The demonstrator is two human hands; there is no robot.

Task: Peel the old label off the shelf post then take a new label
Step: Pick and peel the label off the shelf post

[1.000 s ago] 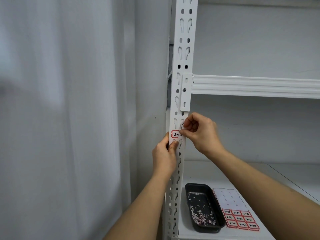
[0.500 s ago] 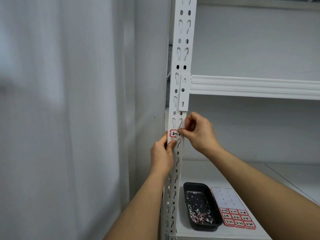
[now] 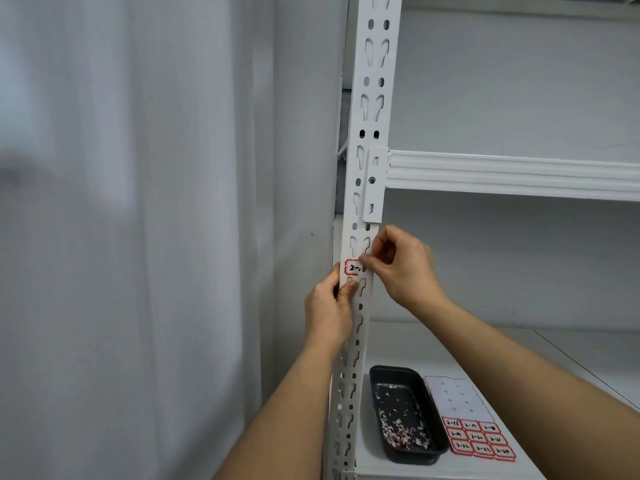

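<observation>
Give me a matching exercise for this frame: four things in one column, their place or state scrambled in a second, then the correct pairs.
Things:
1. old label
2. black tray
3. label sheet
4. left hand

Places or states:
A. flat on the shelf, right of the tray
B. grips the shelf post below the label
C. stuck on the post, right edge under the right hand fingertips
D. holds paper scraps

Pairs: 1-C, 2-D, 3-A, 4-B

Both forearms bare; hands (image 3: 398,268) ungloved, apparently no rings or watch.
</observation>
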